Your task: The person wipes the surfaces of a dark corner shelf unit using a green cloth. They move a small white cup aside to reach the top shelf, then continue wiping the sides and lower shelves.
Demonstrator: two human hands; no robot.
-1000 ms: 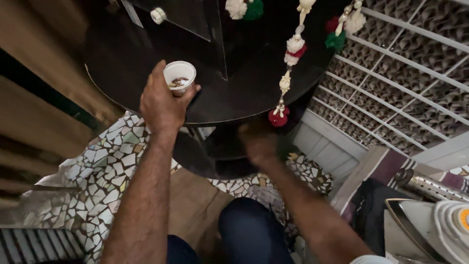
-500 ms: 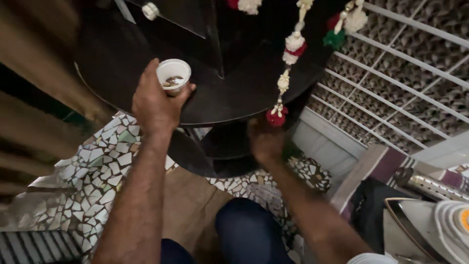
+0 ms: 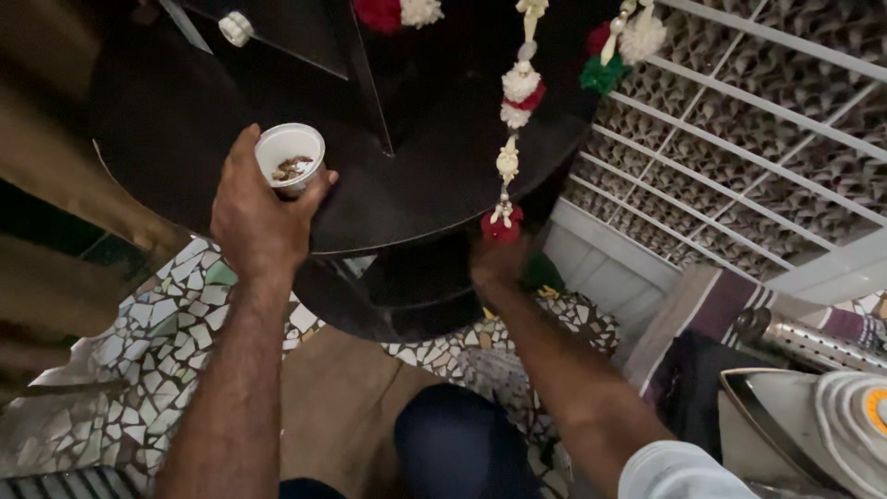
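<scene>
**Two hands at the dark round worktop**

Two hands were busy. The left hand point(image 3: 254, 217) had its fingers clenched around a small white cup point(image 3: 290, 157), upright, with brown bits inside, just over the worktop point(image 3: 397, 199) edge. The right hand point(image 3: 499, 263) was under the rim, at four o'clock from the cup, beside the red end of a hanging garland point(image 3: 504, 222); its fingers were hidden, so I cannot tell their state.

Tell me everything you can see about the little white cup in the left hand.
The small white cup looks like thin paper or plastic, round-rimmed and open-topped. It stands roughly upright, holding a little brownish matter at the bottom; what that is cannot be told. The left hand grips it from below and the side, thumb on one side and fingers on the other. It is held over the edge of the dark round surface.
</scene>
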